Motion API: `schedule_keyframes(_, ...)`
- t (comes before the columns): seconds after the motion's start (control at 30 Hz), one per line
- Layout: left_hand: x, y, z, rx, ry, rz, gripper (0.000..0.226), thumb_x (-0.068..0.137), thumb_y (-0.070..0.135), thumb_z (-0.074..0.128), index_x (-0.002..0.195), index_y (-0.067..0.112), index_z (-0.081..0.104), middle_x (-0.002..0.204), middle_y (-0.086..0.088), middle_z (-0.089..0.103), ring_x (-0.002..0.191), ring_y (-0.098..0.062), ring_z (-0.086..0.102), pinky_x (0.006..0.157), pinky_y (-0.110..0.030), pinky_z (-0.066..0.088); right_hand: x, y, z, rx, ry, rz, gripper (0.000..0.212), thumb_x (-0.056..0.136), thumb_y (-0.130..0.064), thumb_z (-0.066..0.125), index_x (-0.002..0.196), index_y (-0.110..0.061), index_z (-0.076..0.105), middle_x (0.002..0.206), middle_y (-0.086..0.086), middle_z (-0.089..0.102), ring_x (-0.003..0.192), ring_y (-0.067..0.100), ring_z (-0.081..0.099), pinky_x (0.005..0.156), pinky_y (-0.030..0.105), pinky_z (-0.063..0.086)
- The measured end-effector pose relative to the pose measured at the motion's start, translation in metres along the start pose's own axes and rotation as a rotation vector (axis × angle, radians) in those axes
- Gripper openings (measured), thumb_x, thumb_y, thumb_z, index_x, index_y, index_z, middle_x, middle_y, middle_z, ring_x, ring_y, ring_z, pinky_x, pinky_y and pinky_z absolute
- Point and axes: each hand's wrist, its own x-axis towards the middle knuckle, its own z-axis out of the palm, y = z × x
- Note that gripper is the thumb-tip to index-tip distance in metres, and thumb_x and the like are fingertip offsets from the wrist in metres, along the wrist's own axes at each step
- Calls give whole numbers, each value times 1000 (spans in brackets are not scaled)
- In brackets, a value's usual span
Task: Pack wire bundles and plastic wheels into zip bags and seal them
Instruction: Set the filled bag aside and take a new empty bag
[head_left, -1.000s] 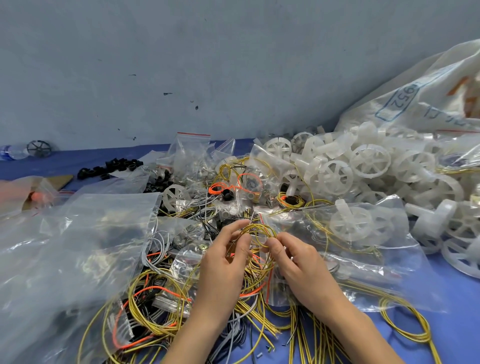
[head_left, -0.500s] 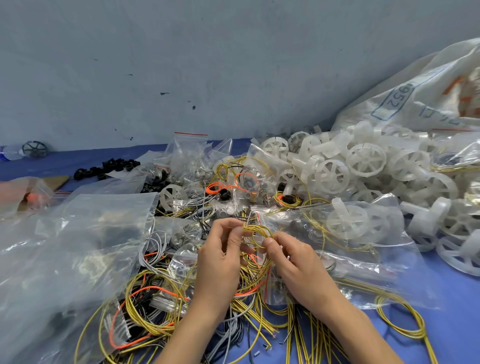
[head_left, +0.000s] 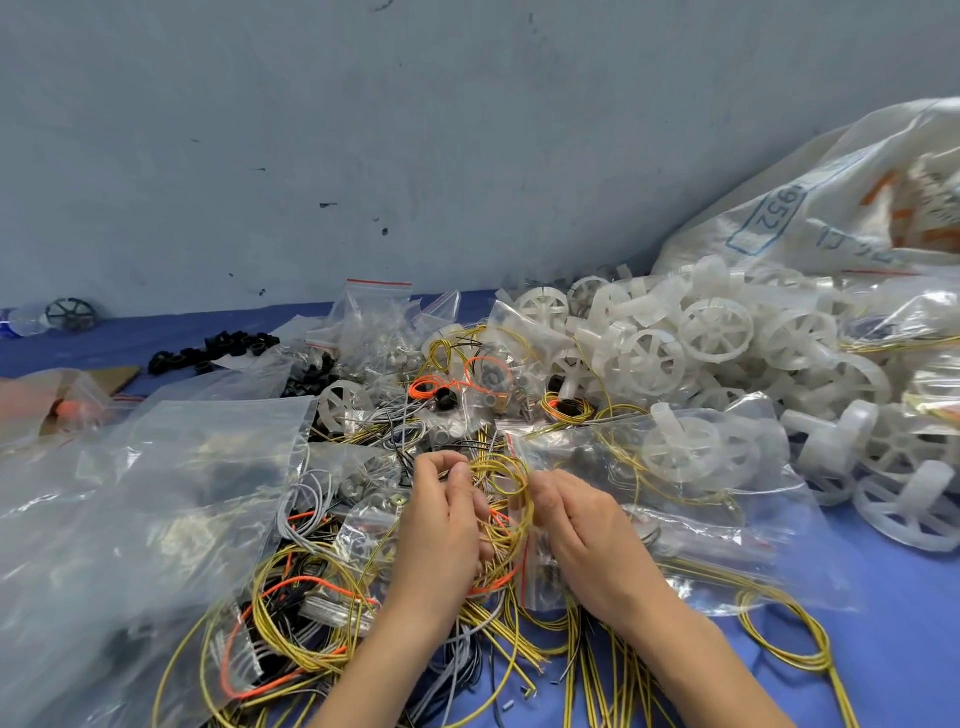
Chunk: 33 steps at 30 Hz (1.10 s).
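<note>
Both my hands hold a small coil of yellow wire (head_left: 503, 475) over the middle of the blue table. My left hand (head_left: 441, 519) pinches its left side with curled fingers, and my right hand (head_left: 582, 525) grips its right side. Under the hands lies a tangle of yellow, orange, grey and black wires (head_left: 311, 623). A clear zip bag (head_left: 727, 519) with a white plastic wheel (head_left: 680, 452) and yellow wire inside lies just right of my right hand. A heap of loose white wheels (head_left: 701, 343) fills the right.
A large clear bag (head_left: 130, 509) covers the left. Small red-striped zip bags (head_left: 374, 317) with parts stand at the back centre, black parts (head_left: 213, 351) to their left. A big white sack (head_left: 831, 208) leans on the grey-blue wall at the right.
My left fingers have curled tighter on the wire coil and both hands have drawn closer together around it. The view has tilted slightly down.
</note>
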Motion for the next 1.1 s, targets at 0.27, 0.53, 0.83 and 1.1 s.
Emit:
schedule_keyframes(0.27, 8, 1, -20, 42, 34, -13, 8, 104, 28, 39, 101, 27, 46, 76, -3, 63, 44, -15, 56, 38, -23, 42, -2, -4, 12, -324, 60, -9, 19, 98, -37, 53, 91, -21, 57, 87, -8, 51, 73, 14, 55, 64, 29, 45)
schedule_keyframes(0.53, 25, 22, -6, 293, -187, -20, 10, 103, 31, 41, 98, 30, 49, 72, 2, 66, 45, -10, 56, 40, -17, 38, 1, -10, 6, -178, 326, -8, 23, 92, -23, 59, 110, -32, 48, 85, -16, 54, 74, 5, 56, 59, 15, 41)
schedule_keyframes(0.83, 41, 44, 12, 103, -466, -98, 18, 102, 18, 50, 101, 8, 65, 82, -5, 71, 54, -17, 61, 50, -25, 51, -2, -14, -2, -136, 377, -147, 20, 93, -30, 52, 113, -31, 51, 91, -17, 52, 90, 2, 50, 79, 12, 39)
schedule_keyframes(1.1, 31, 33, 24, -324, -401, -360, 23, 98, 0, 47, 117, -9, 57, 101, -20, 67, 89, -24, 65, 76, -29, 55, -3, -20, -1, -160, 369, -198, 18, 95, -30, 51, 113, -28, 52, 95, -14, 55, 94, 10, 49, 81, 28, 47)
